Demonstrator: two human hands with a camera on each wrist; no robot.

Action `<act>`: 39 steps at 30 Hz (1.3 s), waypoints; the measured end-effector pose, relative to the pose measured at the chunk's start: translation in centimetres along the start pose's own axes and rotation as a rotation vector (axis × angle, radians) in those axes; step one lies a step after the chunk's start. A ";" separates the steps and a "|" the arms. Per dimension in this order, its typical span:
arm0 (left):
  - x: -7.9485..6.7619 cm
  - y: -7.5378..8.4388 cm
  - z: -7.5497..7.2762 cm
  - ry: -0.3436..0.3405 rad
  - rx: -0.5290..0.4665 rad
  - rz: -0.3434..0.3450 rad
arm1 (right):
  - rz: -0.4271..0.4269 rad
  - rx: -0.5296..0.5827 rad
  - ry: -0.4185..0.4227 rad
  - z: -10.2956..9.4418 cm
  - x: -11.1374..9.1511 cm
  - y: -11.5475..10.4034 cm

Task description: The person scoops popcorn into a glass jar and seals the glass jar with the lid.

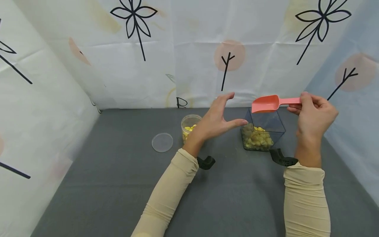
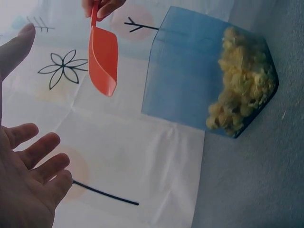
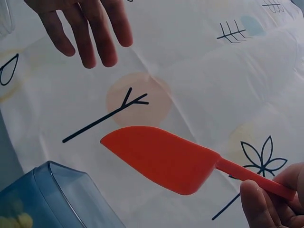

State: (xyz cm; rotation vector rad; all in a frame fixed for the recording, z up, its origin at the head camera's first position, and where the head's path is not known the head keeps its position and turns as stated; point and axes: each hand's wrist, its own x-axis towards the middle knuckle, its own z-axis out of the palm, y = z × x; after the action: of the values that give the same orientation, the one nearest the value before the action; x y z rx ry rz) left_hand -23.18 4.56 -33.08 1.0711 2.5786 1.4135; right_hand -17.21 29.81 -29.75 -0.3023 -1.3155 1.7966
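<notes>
My right hand pinches the handle of an orange-red plastic scoop, held above a clear square container. Yellowish puffed pieces, perhaps popcorn, fill the lower part of that container. No pieces can be made out in the scoop. To the left of the scoop, my left hand is in the air with thumb and fingers spread apart, holding nothing. Partly behind the left hand and forearm stands a round clear jar with yellow pieces inside.
A round clear lid lies on the grey table, left of the jar. White printed cloth hangs behind and along both sides. Dark camera mounts stick out from both wrists.
</notes>
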 end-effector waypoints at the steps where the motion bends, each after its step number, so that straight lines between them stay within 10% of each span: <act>1: 0.2 0.0 0.2 -0.004 -0.006 0.000 | -0.002 -0.004 -0.001 -0.1 0.1 0.0; 14: 3.0 -1.2 4.5 -0.067 -0.058 -0.026 | -0.027 -0.244 -0.056 -1.4 0.5 0.8; 24: 4.1 -1.2 6.9 -0.099 -0.057 -0.034 | -0.136 -0.661 -0.108 -2.0 0.6 2.2; 39: 5.8 -1.4 10.3 -0.043 -0.123 -0.108 | -0.246 -0.910 -0.246 -2.1 0.3 3.1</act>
State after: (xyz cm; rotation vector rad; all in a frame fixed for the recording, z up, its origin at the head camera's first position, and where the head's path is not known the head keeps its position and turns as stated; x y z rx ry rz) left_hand -25.10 14.98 -38.48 0.9207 2.4437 1.4835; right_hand -17.61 31.22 -33.16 -0.3848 -2.1915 0.9560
